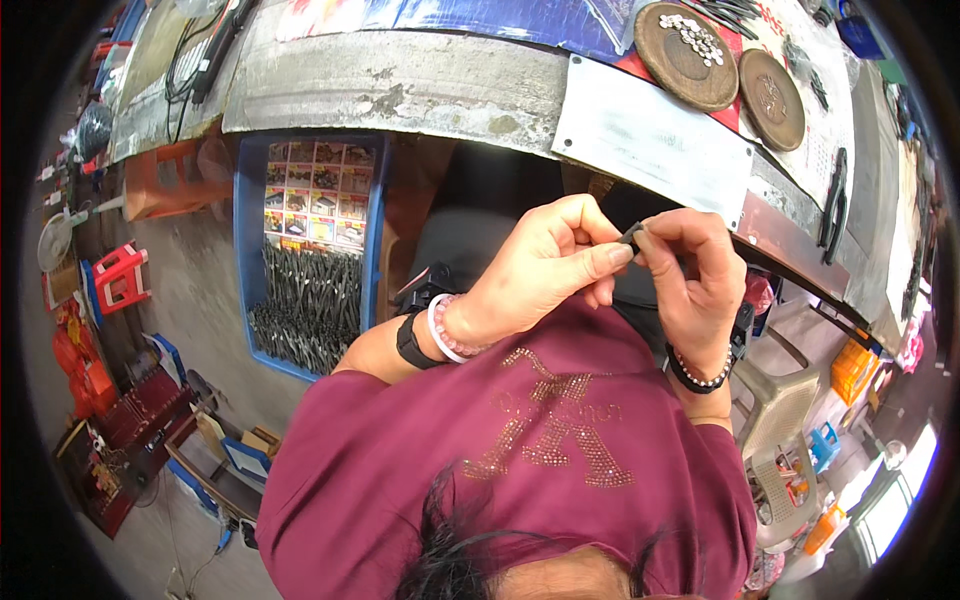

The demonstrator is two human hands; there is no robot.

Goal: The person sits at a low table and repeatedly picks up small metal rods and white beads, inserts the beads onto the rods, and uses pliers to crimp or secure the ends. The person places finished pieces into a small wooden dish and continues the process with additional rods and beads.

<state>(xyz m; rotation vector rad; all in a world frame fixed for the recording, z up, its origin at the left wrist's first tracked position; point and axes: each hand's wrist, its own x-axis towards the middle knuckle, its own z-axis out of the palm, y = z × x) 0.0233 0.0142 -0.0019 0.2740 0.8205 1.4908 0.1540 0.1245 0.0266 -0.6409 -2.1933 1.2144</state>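
Observation:
In front of my chest, my left hand (540,262) and my right hand (697,262) meet just past the table's near edge. Both pinch a small dark piece (631,234) between thumb and fingers. Most of it is covered by the fingertips, so its exact kind cannot be made out. Close by on the table lie two round brown dishes. The larger dish (660,72) bears several small pale round bits (697,40); the smaller dish (763,85) has some tiny pieces in its middle.
A white plate (640,140) is fixed along the table edge (400,85). A dark slim tool (836,205) lies at the right. Left of me stands a blue crate (245,300) full of dark thin pieces (305,305). A red stool (120,278) and a beige chair (780,400) are farther out.

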